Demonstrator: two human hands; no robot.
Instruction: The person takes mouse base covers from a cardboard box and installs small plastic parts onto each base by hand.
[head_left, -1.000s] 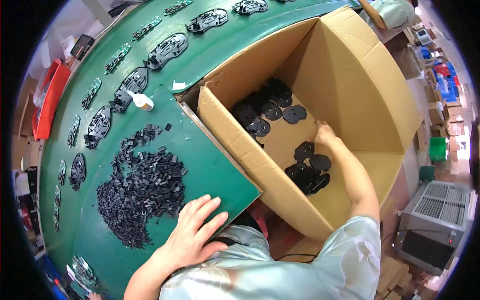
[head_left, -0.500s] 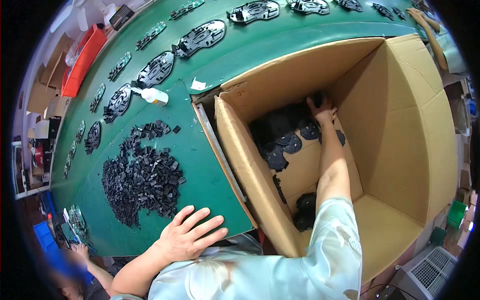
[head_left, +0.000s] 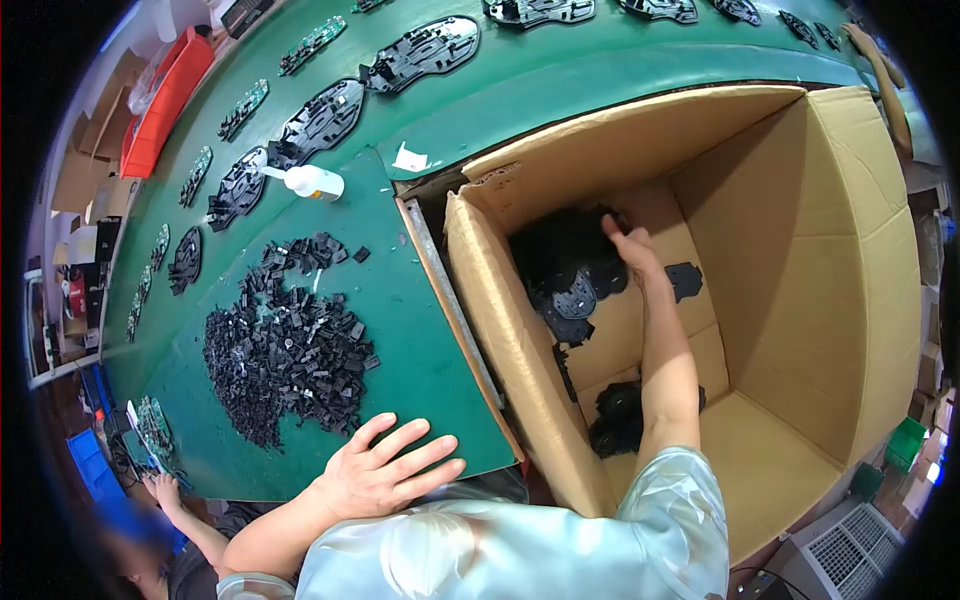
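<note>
Down inside a large open cardboard box (head_left: 780,240), my right hand (head_left: 630,246) is at a dark pile of black plastic parts (head_left: 560,250); its fingers are bent and partly hidden against the black, so what they hold cannot be made out. A separate black piece (head_left: 684,282) lies to the right of my wrist, and more black parts (head_left: 618,418) lie nearer me in the box. My left hand (head_left: 395,465) rests flat with fingers spread on the green table (head_left: 430,400), beside a heap of small black pieces (head_left: 290,350).
A white bottle (head_left: 314,182) lies on the table by black shells (head_left: 322,122). Green circuit boards (head_left: 243,109) line the far side, near a red bin (head_left: 165,110). A person (head_left: 185,525) is at lower left; another person's arm (head_left: 885,80) shows at upper right.
My right hand has drawn slightly left and nearer me within the box, uncovering the box wall where it was. My left hand stays on the table. The view has shifted slightly.
</note>
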